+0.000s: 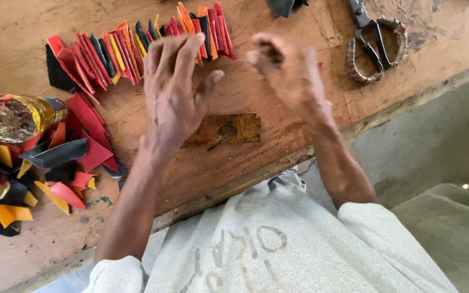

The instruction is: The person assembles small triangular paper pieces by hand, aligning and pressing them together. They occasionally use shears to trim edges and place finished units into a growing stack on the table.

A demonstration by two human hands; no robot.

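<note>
My left hand (173, 89) hovers over the wooden table (299, 114) with its fingers spread and nothing in it. Its fingertips reach the near edge of a row of red, orange, yellow and black cut pieces (137, 49) stood on edge. My right hand (287, 70) is raised just right of that row, fingers curled loosely inward; a sliver of red shows behind it, and whether it holds anything is unclear. A small flat brown metal plate (229, 129) lies on the table between my wrists.
A heap of loose red, black and yellow scraps (55, 163) lies at the left, with a plastic bottle of yellow liquid (14, 116) lying on it. Scissors with wrapped handles (375, 43) rest at the back right. The table's edge runs diagonally past a concrete floor (441, 163).
</note>
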